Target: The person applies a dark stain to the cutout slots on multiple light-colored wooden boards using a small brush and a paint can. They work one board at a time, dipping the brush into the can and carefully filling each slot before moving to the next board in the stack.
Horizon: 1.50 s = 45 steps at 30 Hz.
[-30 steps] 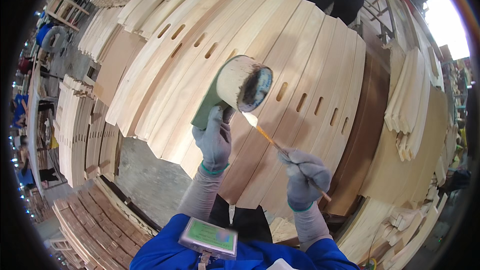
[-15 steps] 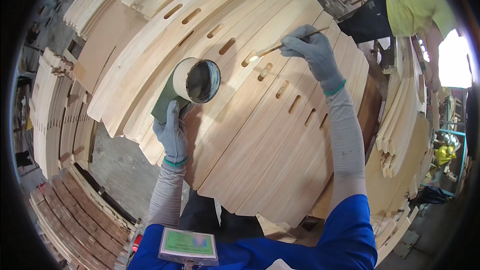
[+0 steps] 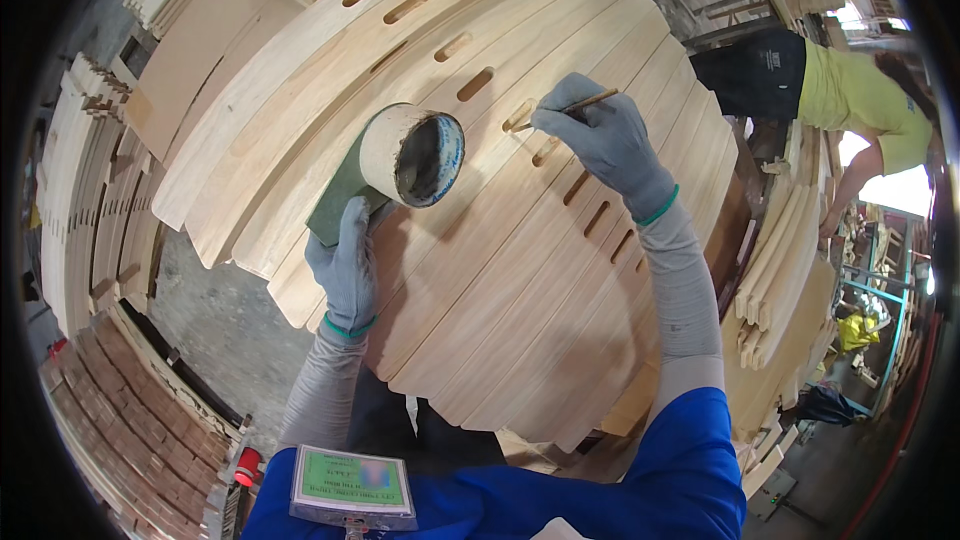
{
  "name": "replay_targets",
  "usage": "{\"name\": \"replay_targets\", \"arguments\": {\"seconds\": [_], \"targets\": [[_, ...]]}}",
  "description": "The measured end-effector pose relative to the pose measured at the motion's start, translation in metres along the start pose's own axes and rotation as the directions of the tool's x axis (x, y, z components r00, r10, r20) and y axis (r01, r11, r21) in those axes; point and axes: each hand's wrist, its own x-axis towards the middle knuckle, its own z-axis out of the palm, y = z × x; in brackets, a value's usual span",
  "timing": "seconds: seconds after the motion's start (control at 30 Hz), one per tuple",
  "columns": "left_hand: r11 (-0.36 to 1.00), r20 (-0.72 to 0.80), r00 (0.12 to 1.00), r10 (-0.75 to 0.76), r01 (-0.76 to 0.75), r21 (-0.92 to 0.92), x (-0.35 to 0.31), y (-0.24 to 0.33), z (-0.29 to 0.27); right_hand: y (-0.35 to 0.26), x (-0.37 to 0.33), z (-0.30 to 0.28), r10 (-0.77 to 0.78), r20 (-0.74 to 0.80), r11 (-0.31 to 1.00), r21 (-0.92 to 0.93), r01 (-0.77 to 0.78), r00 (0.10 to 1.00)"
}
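My left hand (image 3: 345,265), in a grey glove, is closed round a flat dark-green handle piece (image 3: 338,195). Against it sits a whitish round cup (image 3: 380,155), tilted so its dark, stained inside shows. My gloved right hand (image 3: 608,140) pinches a thin wooden stick (image 3: 598,100), like a slim brush. The stick's lower end points at an oval slot (image 3: 519,115) in a row of pale wooden boards (image 3: 480,290). Pale wet-looking material shows in that slot; the fingers partly hide the stick. Several other slots run in a slanting line across the boards.
Stacked wooden pieces (image 3: 90,200) stand at the left, with brown blocks (image 3: 130,420) below them. More curved boards (image 3: 775,280) lie at the right. A person in a yellow-green shirt (image 3: 860,105) bends over at the upper right.
My right hand has moved left and nearer the slot, carrying the stick's end to its edge. The left hand keeps its hold on the handle. The view and the other person's posture have shifted slightly.
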Motion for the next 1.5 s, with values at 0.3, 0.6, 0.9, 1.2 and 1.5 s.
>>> {"name": "replay_targets", "arguments": {"seconds": [0.3,0.6,0.9,1.2,1.5], "targets": [[0.996,0.009,0.998,-0.063,0.063,-0.066,0.001,-0.005,-0.005,0.01,0.0,-0.01,0.004,-0.135,0.993,-0.114,-0.019,0.991],[0.98,0.065,0.995,-0.08,0.091,-0.176,0.0,0.005,0.01,0.021,0.006,-0.017,0.199,-0.289,0.979,0.092,-0.18,0.936],[0.404,0.518,0.734,0.439,-0.676,0.616,0.002,0.01,-0.015,0.003,-0.007,-0.004,-0.219,-0.042,0.885,-0.429,0.18,0.975],[0.955,0.339,0.915,-0.218,0.271,-0.12,-0.023,0.025,0.005,0.007,-0.041,-0.032,0.016,-0.43,0.999,0.032,-0.003,0.903],[1.0,0.385,0.922,-0.025,0.026,0.002,-0.061,0.031,0.051,-0.062,-0.139,0.032,-0.118,-0.558,0.953,0.17,0.252,0.822]]}}
